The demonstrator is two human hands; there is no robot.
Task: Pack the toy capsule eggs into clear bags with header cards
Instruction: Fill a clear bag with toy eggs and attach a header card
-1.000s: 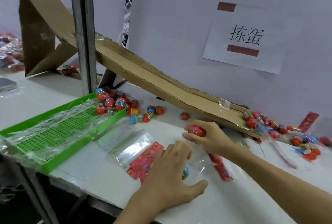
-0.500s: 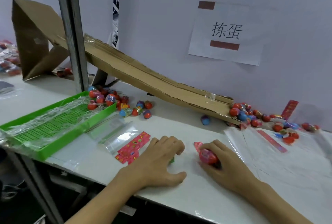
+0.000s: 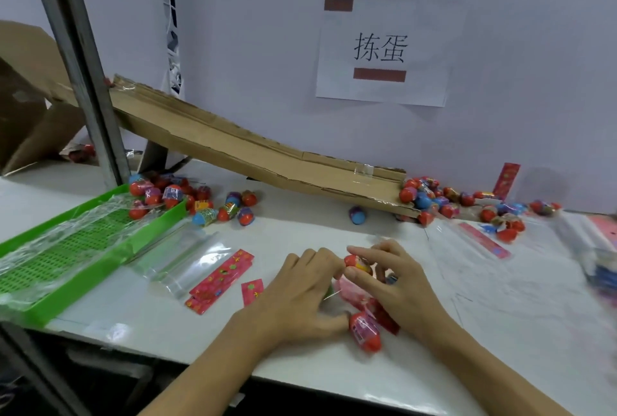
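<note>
Even, bright indoor light, soft shadows; wide-angle bending and blur at right edge.

White paper sign [image 3: 384,51] taped on wall: two black hand-drawn chars "拣蛋", w/ brown tape strips above & below. Egg wrappers [image 3: 173,192] & red header cards [image 3: 222,273] carry print, but too small/blurred to read. No other legible text or nos.
</note>
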